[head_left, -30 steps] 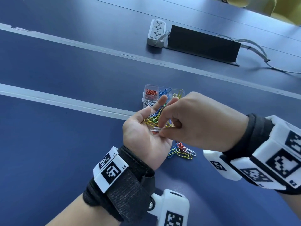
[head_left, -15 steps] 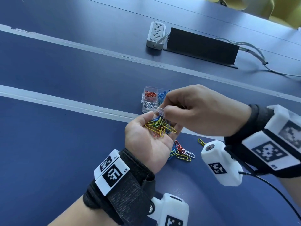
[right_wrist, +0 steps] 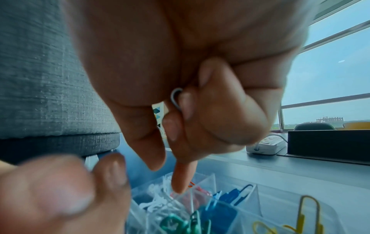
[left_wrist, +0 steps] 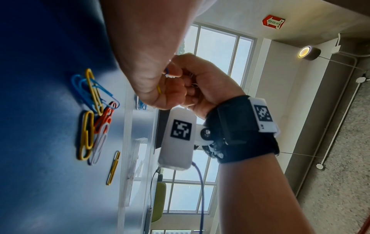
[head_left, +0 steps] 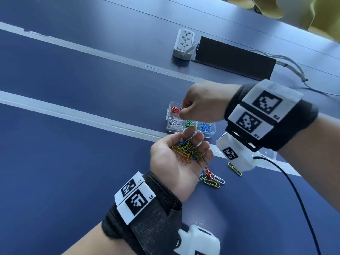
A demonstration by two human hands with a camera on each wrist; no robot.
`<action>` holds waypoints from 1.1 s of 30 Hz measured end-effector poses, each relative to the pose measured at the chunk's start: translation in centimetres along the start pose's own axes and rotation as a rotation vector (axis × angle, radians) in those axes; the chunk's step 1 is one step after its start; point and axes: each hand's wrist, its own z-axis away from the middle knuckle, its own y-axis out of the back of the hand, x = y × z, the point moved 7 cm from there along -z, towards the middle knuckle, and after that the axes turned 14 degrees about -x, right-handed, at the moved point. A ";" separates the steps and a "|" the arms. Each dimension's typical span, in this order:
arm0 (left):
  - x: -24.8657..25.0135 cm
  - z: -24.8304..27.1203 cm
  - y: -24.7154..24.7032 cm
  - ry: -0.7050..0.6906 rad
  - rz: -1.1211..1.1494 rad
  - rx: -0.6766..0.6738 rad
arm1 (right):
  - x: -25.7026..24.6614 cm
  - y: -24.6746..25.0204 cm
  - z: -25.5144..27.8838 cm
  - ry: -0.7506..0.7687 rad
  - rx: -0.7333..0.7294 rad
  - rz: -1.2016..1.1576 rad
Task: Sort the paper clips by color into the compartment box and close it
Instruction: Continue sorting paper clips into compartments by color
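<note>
R hand (head_left: 200, 103) over compartment box (head_left: 209, 134), mid frame.
R fingers (right_wrist: 212, 110) pinch white clip (right_wrist: 176, 99); L hand (head_left: 176, 159), fingers loosely cupped, carries mixed clips (head_left: 187, 150); tabletop (head_left: 73, 162).

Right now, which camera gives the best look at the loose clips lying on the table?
The left wrist view: the loose clips lie close, large and unblocked. The head view shows the same pile smaller, partly hidden behind the left hand. The right wrist view shows none of them.
</note>
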 end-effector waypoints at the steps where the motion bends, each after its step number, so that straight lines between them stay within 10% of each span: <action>1: 0.0 0.0 0.0 0.000 0.004 0.000 | -0.1 0.0 -0.1 -0.006 -0.014 0.001; 17: 0.3 -0.1 -0.2 -0.021 -0.015 -0.006 | -0.6 -0.1 -0.7 0.095 -0.086 -0.278; 33: 0.8 -0.1 -0.4 -0.043 -0.054 -0.067 | -0.6 1.1 3.7 0.277 0.181 -0.107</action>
